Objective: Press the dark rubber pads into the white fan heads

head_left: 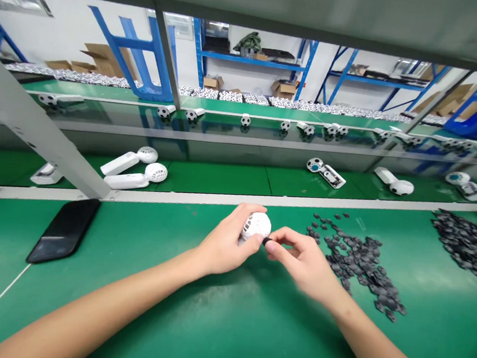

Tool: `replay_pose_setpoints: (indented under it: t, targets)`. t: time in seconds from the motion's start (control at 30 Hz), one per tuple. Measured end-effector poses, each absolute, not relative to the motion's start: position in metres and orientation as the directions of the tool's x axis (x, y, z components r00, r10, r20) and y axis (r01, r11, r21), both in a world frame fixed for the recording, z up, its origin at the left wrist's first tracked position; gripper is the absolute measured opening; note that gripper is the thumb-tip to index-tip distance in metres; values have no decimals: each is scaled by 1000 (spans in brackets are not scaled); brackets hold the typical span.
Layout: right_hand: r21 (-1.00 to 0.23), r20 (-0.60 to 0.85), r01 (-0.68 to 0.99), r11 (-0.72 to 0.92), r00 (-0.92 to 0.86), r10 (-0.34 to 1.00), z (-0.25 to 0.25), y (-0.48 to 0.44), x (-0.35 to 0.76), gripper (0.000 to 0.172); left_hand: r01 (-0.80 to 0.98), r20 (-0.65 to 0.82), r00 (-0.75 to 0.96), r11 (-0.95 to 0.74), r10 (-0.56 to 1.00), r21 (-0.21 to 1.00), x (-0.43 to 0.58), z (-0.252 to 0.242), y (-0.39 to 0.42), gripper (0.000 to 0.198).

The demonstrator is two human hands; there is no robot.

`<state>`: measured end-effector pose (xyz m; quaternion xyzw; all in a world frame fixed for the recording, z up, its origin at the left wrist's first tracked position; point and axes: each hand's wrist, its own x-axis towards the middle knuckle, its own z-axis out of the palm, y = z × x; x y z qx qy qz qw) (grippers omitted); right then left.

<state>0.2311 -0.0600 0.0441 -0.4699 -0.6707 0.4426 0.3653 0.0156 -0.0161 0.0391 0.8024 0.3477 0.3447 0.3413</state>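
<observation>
My left hand (pixel 226 245) is wrapped around a white round fan head (pixel 257 225) with a slotted grille, held just above the green bench mat (pixel 133 304). My right hand (pixel 302 258) pinches a small dark part (pixel 266 241) between thumb and forefinger and presses it against the lower right edge of the fan head. A heap of similar small dark grey parts (pixel 361 264) lies on the mat just right of my right hand.
A black phone (pixel 65 230) lies face up at the left. White handheld fans (pixel 132 171) and opened units (pixel 327 173) rest on the conveyor behind. A second pile of dark parts (pixel 466 243) sits far right. A grey slanted frame strut (pixel 36 126) crosses the left.
</observation>
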Motion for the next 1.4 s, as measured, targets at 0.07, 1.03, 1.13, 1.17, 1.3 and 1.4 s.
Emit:
replay_pose_setpoints:
  t: [0.07,1.03,1.13,1.17,1.3,1.4]
  targets:
    - [-957,33,268,115,-291,956,43,-59,232,23,303,340,533,-550,775,778,15,38,-17,49]
    - [-977,207,25,214,-158,965,28,-56,220,43,345,345,605,-627,717,699,17,35,-21,61]
    - [-973,230,-33,227,-148,962,28,-58,216,43,339,352,611,-636,709,693,16,34,-20,63]
    - [-971,237,-27,236,-142,961,28,-57,216,43,342,347,609,-631,713,696,17,36,-18,62]
    - [-957,213,155,246,-205,955,32,-41,231,38,419,190,582,-492,791,763,23,42,-9,64]
    - [-853,180,442,277,-249,952,37,-21,270,33,547,42,529,-378,848,747,26,40,-9,65]
